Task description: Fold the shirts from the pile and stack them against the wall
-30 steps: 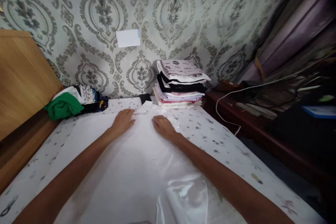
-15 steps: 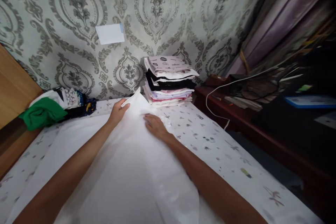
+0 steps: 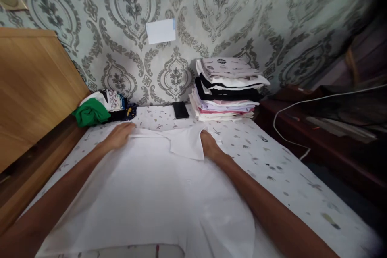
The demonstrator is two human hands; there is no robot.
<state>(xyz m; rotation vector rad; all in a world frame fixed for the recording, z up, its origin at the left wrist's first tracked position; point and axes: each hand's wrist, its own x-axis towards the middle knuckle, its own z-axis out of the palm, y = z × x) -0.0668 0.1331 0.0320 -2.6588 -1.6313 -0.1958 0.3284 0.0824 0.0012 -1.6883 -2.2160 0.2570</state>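
Note:
A white shirt [image 3: 145,185] lies spread over the patterned bedsheet in front of me. My left hand [image 3: 119,135] is at its far left corner, with the fingers closed on the cloth's edge and slightly blurred. At the far right part of the shirt, my right hand [image 3: 210,145] has its fingers tucked behind a raised white flap [image 3: 187,143], which looks like a collar. The flap hides most of those fingertips. Between the two hands, the shirt's far edge forms a narrow fold.
Folded clothes [image 3: 226,88] are stacked against the wall, with a black phone [image 3: 180,110] left of them. A green cloth [image 3: 92,113] and other garments lie by the wooden board [image 3: 36,92]. A white cable [image 3: 290,141] hangs along the dark red table [image 3: 332,149] at right.
My left hand has let go of the raised corner and moved left along the shirt. My right hand now grips at the flap. The view has turned left, revealing the phone.

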